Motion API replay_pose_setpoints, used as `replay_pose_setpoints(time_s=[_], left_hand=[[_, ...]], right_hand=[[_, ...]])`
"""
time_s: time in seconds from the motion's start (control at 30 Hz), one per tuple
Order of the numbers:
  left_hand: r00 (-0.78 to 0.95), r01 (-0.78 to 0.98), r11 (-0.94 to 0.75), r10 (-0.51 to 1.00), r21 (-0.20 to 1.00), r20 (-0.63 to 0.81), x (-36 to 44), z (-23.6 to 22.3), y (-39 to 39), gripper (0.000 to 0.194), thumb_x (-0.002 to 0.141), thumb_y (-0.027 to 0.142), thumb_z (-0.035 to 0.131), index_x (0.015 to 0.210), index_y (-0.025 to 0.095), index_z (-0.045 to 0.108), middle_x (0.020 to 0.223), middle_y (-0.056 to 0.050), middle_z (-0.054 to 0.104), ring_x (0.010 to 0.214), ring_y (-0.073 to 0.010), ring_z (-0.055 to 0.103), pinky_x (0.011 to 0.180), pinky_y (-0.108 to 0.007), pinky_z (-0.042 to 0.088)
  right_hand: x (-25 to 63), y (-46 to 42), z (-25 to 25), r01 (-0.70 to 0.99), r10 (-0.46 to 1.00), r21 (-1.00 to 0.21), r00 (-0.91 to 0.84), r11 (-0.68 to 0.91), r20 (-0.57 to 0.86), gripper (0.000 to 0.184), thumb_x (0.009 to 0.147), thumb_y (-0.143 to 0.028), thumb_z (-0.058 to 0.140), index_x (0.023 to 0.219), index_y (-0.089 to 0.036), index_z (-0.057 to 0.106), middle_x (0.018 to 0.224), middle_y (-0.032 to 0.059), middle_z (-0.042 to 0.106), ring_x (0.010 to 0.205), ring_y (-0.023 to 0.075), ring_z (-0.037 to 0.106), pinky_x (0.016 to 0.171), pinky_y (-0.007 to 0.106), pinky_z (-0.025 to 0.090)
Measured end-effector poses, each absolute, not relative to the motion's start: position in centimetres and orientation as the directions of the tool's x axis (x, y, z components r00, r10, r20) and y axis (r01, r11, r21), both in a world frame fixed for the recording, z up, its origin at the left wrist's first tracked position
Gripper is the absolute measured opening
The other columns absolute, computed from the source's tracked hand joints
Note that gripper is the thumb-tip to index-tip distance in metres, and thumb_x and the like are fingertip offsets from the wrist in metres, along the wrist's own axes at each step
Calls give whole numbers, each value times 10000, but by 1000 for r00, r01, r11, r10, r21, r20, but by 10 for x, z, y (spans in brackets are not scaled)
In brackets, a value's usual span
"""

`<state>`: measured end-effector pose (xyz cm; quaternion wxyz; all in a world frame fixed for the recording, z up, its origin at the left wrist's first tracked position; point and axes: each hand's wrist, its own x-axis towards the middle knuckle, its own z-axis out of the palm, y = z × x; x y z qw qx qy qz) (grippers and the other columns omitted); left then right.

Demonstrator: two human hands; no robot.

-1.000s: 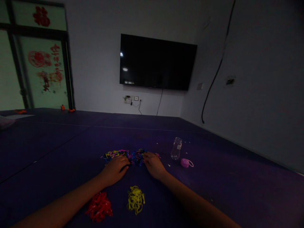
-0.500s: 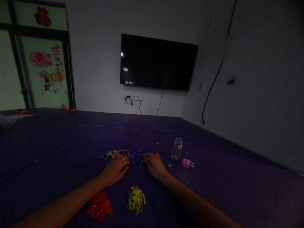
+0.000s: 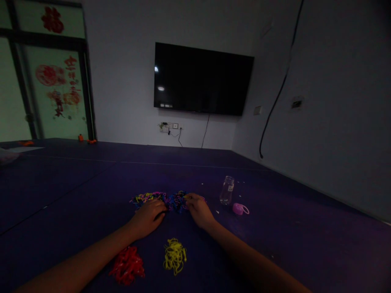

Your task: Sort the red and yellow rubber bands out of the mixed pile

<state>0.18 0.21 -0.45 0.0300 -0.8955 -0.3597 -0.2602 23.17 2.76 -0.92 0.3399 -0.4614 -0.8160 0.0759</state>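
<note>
A mixed pile of coloured rubber bands (image 3: 161, 199) lies on the dark purple surface (image 3: 76, 191) in front of me. My left hand (image 3: 148, 217) rests palm down at the near edge of that pile, fingers curled onto it. My right hand (image 3: 198, 209) is at the pile's right end, its fingertips pinched on bands there. Nearer to me lie a red heap of bands (image 3: 127, 265) and a yellow heap of bands (image 3: 174, 255), each apart from both hands.
A clear small bottle (image 3: 226, 190) stands right of the pile, with a pink lid (image 3: 240, 209) beside it. A dark wall-mounted television (image 3: 203, 79), a socket with cables and a glass door with red decorations are at the far end. The room is dim.
Almost nothing has moved. My right hand's fingers have shifted slightly within the pile's right end; my left hand stays put.
</note>
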Motion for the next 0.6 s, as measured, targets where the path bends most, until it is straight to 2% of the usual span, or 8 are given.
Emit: replay_pose_setpoints(time_s=[0.17,0.3,0.47,0.6], left_hand=[[613,662,-742,619,108,491,2,-5,3,208,833,114,460,952,177,619,926,-69,632,909,-224,572,823,-369,456],[618,655,-749,607,101,499,2,-5,4,211,835,116,451,945,183,619,914,-62,634,897,-216,574,820,-359,456],[617,653,-750,606,103,502,2,-6,5,206,839,123,461,963,183,614,932,-65,638,912,-219,575,837,-370,448],[614,647,-753,607,119,505,1,-8,6,203,839,118,469,966,183,614,945,-65,638,922,-221,577,836,-375,450]], right_hand=[[234,31,-11,599,775,-524,-296,606,558,304,894,-173,407,806,-177,698,999,70,658,910,182,605,804,280,453],[236,37,-14,535,756,-563,-256,630,602,323,905,-216,401,769,-174,692,955,75,669,906,189,611,808,288,453],[237,40,-16,643,753,-441,-355,627,554,345,896,-158,393,638,-180,620,782,44,654,756,155,599,721,250,441],[237,40,-17,685,762,-396,-373,611,530,310,833,-82,448,562,-178,563,711,34,627,746,161,581,748,263,423]])
